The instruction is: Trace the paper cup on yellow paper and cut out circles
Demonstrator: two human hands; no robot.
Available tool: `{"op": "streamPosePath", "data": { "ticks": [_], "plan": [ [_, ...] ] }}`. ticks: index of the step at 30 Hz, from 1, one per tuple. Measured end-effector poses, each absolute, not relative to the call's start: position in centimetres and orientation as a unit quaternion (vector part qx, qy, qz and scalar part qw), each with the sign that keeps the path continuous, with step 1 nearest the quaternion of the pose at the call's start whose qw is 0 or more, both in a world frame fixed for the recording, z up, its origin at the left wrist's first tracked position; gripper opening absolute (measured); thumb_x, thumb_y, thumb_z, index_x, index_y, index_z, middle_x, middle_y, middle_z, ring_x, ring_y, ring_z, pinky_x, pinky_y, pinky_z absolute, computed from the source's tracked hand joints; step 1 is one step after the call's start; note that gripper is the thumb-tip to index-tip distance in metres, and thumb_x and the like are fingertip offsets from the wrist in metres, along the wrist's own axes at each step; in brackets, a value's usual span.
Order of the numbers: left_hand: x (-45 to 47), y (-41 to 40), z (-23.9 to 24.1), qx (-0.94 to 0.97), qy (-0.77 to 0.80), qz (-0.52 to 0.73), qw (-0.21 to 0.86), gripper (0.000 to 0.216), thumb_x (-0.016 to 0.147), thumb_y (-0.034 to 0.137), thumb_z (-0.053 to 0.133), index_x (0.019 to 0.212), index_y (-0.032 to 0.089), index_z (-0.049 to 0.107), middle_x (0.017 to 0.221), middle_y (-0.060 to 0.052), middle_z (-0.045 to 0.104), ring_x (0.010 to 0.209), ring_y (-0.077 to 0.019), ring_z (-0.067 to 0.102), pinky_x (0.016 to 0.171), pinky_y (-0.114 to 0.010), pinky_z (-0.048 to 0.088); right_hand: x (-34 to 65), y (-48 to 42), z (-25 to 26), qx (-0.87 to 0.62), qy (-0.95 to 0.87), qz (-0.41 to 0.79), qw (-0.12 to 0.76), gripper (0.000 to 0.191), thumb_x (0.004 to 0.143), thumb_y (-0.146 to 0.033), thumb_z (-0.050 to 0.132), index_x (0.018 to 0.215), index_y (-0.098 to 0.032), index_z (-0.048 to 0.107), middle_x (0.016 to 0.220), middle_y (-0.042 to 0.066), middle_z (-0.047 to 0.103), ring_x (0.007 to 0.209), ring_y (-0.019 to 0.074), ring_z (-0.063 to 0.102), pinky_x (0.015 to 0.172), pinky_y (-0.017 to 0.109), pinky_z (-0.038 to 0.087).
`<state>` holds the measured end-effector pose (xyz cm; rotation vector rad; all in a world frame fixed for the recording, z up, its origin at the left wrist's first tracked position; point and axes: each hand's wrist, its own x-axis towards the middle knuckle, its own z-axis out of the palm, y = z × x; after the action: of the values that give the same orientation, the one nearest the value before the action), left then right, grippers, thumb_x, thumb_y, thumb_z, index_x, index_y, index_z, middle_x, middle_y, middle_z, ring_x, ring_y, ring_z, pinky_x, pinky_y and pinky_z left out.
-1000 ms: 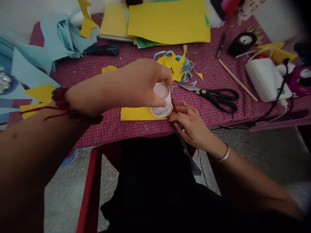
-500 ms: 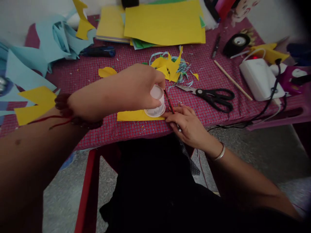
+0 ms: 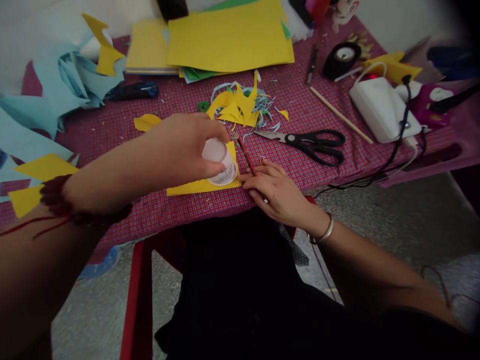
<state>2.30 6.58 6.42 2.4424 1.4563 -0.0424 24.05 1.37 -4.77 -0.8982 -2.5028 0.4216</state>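
Note:
My left hand (image 3: pixel 191 145) is closed around a small white paper cup (image 3: pixel 222 167) with print on its side. The cup rests on a piece of yellow paper (image 3: pixel 191 188) near the table's front edge. Just right of the cup, my right hand (image 3: pixel 277 192) lies low, its fingers around a red and black pencil (image 3: pixel 246 156). The fingertips of that hand are at the right edge of the yellow paper. My left fingers partly hide the cup.
Scissors (image 3: pixel 307 142) lie right of a heap of paper scraps (image 3: pixel 240 107). A wooden stick (image 3: pixel 339 114) and a white box with cables (image 3: pixel 384 112) are farther right. Yellow sheets (image 3: pixel 228 37) lie at the back, with light blue cut paper (image 3: pixel 75 82) at left.
The view has shifted, so the table's things sit farther left. The cup appears tipped less upright, and more yellow paper shows beyond it. Both hands keep their holds.

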Motion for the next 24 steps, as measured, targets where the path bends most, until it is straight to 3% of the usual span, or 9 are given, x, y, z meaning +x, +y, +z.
{"op": "streamPosePath", "data": {
  "ticks": [15, 24],
  "plan": [
    [2.53, 6.1, 6.01, 0.88, 0.465, -0.024, 0.093, 0.03, 0.076, 0.032, 0.057, 0.102, 0.018, 0.065, 0.097, -0.007, 0.063, 0.093, -0.0245, 0.061, 0.085, -0.037, 0.045, 24.52, 1.35, -5.32, -0.293, -0.912, 0.133, 0.254, 0.021, 0.094, -0.017, 0.043, 0.106, -0.019, 0.06, 0.102, 0.006, 0.07, 0.108, 0.0229, 0.055, 0.109, 0.046, 0.033],
    [2.45, 6.22, 6.0, 0.889, 0.446, -0.03, 0.099, 0.033, 0.074, 0.031, 0.058, 0.104, 0.019, 0.064, 0.102, -0.006, 0.063, 0.101, -0.0256, 0.06, 0.09, -0.038, 0.045, 24.5, 1.43, -5.31, -0.293, -0.911, 0.137, 0.254, 0.022, 0.093, -0.016, 0.044, 0.107, -0.019, 0.061, 0.1, 0.006, 0.069, 0.108, 0.023, 0.055, 0.109, 0.046, 0.033]
  ]
}}
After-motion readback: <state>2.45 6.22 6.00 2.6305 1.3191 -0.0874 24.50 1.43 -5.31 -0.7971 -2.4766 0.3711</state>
